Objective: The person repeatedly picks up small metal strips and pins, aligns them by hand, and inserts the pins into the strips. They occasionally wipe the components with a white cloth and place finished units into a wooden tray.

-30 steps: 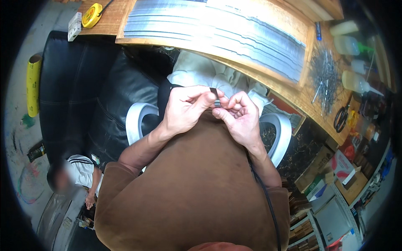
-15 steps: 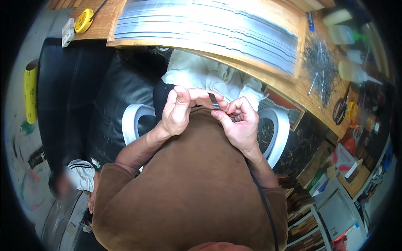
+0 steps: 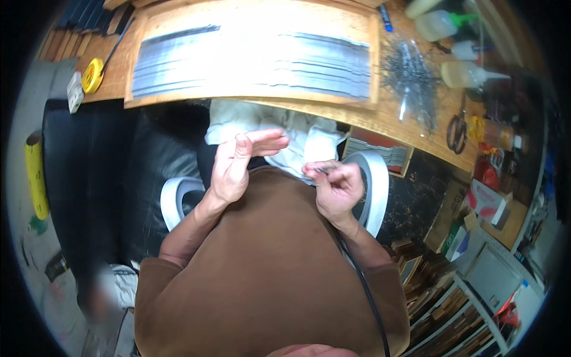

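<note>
Workshop: beyond the left hand (image 3: pixel 231 171), a bench (image 3: pixel 115 83) bears a tape measure (image 3: pixel 92 75) (yellow); right of the right hand (image 3: pixel 338 191) are scissors (image 3: pixel 460 116) and racked wood pieces (image 3: pixel 461 300).

Thin grey piece (image 3: pixel 321 171), mostly hidden

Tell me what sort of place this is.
Probably a small craft workshop: a wooden tray of thin grey strips sits on a workbench, with a yellow tape measure to its left and squeeze bottles to its right.
</note>
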Motion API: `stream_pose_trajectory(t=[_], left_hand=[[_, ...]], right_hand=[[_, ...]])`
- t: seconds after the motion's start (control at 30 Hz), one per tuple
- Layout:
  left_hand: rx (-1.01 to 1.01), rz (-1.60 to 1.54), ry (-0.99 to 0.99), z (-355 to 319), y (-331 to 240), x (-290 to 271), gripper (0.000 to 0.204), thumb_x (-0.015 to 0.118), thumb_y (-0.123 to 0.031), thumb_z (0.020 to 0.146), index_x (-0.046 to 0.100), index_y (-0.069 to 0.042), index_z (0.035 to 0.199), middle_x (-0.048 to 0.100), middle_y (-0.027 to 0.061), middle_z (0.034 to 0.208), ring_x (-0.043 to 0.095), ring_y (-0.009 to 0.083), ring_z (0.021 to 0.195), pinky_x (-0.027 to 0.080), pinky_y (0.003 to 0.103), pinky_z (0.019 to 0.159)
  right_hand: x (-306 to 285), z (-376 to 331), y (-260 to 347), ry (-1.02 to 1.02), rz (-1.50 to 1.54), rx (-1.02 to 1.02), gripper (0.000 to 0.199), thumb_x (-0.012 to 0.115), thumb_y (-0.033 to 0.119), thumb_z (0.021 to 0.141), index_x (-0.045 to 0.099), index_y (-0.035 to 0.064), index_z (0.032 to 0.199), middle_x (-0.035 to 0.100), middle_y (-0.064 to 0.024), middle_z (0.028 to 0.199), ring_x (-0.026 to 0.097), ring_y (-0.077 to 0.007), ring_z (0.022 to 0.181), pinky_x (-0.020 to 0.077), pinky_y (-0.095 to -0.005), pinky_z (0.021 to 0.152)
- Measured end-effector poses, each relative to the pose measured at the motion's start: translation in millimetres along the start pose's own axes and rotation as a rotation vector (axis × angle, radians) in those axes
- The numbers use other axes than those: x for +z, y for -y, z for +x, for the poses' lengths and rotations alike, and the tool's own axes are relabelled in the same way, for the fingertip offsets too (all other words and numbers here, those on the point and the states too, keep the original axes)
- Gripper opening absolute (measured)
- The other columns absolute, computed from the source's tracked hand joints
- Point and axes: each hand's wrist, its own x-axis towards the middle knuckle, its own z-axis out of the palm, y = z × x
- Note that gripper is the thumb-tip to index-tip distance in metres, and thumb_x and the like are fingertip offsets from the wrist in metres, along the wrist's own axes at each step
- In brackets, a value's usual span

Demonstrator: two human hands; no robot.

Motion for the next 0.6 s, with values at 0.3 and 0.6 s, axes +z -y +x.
stream_pose_trajectory(t=[0.3,0.6], left_hand=[[-0.164,-0.027,-0.015,15,7,11,0.033,0.066,-0.02,0.109,0.069,0.005,0.13,0.079,0.0152,0.113,0.075,0.0191,0.107,0.06,0.032,0.092],[-0.327,-0.172,-0.082,30,-19,12,0.047,0.063,-0.04,0.109,0.073,0.007,0.113,0.079,0.0174,0.097,0.079,0.021,0.08,0.06,0.027,0.067]], right_hand=[[-21,8,14,-0.052,0.294,0.595,0.029,0.076,-0.002,0.097,0.048,0.0064,0.096,0.075,-0.0154,0.09,0.077,-0.0199,0.083,0.0651,-0.0307,0.072],[9,8,19,0.214,0.279,0.795,0.029,0.076,-0.003,0.096,0.049,0.0067,0.093,0.074,-0.0117,0.086,0.076,-0.016,0.074,0.0632,-0.0267,0.064]])
